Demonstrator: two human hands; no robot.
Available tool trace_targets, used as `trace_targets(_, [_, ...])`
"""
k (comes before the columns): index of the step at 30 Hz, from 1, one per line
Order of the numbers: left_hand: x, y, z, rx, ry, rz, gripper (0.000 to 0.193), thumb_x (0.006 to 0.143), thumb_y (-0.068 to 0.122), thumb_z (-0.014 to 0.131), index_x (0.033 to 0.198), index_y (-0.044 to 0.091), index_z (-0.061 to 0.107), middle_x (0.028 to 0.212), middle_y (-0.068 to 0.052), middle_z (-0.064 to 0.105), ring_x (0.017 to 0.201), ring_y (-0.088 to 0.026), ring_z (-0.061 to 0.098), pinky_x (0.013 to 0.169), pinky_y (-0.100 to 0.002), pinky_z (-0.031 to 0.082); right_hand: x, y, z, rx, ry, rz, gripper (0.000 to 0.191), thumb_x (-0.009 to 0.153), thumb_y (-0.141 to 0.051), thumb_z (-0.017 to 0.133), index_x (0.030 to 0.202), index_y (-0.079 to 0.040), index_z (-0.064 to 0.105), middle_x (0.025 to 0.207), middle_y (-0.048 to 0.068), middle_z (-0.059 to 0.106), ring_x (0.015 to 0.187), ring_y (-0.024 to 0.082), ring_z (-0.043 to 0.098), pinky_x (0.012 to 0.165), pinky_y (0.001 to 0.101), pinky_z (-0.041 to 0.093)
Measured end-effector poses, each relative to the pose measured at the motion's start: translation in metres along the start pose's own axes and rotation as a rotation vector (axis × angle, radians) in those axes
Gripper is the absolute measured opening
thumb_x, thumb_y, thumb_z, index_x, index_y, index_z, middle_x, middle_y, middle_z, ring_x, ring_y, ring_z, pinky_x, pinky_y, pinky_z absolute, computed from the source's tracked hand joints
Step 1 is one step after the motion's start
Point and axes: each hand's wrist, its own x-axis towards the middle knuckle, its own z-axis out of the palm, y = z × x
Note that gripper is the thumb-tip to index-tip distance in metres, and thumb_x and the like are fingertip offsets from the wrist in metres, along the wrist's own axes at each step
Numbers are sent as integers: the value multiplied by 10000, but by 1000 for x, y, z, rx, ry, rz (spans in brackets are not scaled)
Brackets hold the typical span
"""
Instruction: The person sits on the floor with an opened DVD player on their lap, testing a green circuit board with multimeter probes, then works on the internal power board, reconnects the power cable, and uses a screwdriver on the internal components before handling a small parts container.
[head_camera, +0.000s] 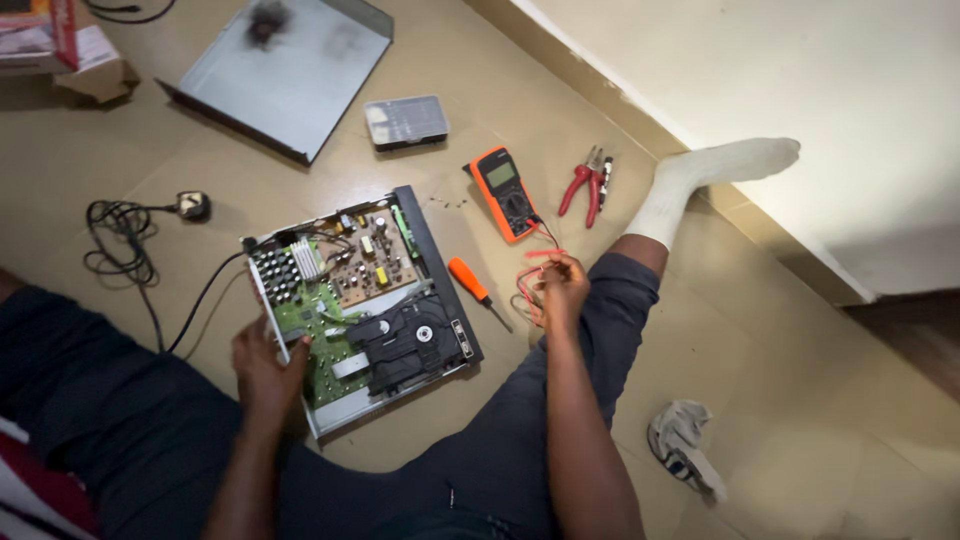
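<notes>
Opened disc player (365, 300), floor centre: cover (285, 70) already off, lying far left; boards exposed. Left hand (268, 365) rests on its near edge, grip unclear. Right hand (560, 288) pinches red probe leads (530, 280); multimeter (507, 193) beyond, probing not begun.

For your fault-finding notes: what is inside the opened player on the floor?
Inside the opened player: green and brown circuit boards, black disc drive. The left hand covers part of the near edge.

- I see my left hand (265, 365) and right hand (562, 290) bare, with no gloves, rings or watch.
- My forearms are uncovered.
- I wear dark navy trousers (90, 400).
- A white sock (715, 170) covers my foot.
</notes>
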Motion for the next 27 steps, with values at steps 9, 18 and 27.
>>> trace_targets(9, [-34,131,87,-1065,-907,-530,561,944,397,616,1416,98,569,1234,-113,700,1041,-226,696,886,-366,594,-85,-66,-20,401,-349,-194,350,1048,-97,626,1369,15,544,1011,144,672,949,239,662,888,416,556])
trace_targets(18, [-47,179,136,-1770,-1058,-843,582,997,401,548,1473,84,439,1343,-175,611,1208,-311,635,971,-446,585,-152,-79,-39,13,-685,-144,261,999,-9,601,1257,14,629,1070,157,699,951,259,696,910,382,557])
trace_targets(27, [-66,117,89,-1363,-991,-670,484,958,170,677,1400,-3,579,1103,-76,694,920,-143,696,733,-298,562,-144,-49,-52,-126,-865,-244,257,997,-55,582,1204,25,713,1098,199,751,1019,287,723,912,393,553])
